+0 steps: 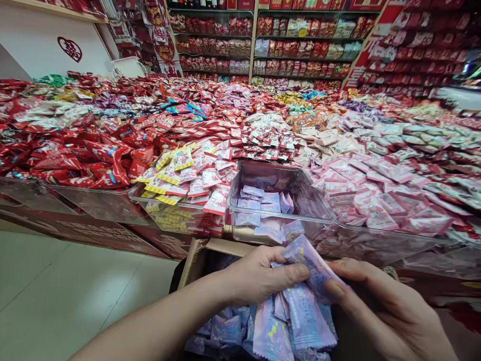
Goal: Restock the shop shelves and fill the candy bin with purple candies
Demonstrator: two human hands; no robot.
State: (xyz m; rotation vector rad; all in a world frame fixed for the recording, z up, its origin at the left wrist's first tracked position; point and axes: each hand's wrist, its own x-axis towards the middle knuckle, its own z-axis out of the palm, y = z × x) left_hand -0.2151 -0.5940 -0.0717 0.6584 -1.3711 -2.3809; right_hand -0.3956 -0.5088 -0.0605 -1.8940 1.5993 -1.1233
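Over an open cardboard box (188, 260), my left hand (263, 276) is closed round several lilac-blue candy packets (308, 311) with small yellow bows printed on them. My right hand (376, 296) pinches the end of the topmost packet (313, 265) between thumb and fingers, so both hands touch that one. More packets of the same kind (225, 328) lie loose in the box below. Just beyond the hands stands a clear plastic bin (319, 213), partly filled with matching packets (268, 200). My left palm hides part of the bunch.
Left of the bin, another holds white, yellow and pink packets (188, 173). Pink packets (364, 195) heap up on the right, red ones (75, 153) at far left. Stocked shelves (214, 45) stand behind. Tiled floor (56, 286) shows at lower left.
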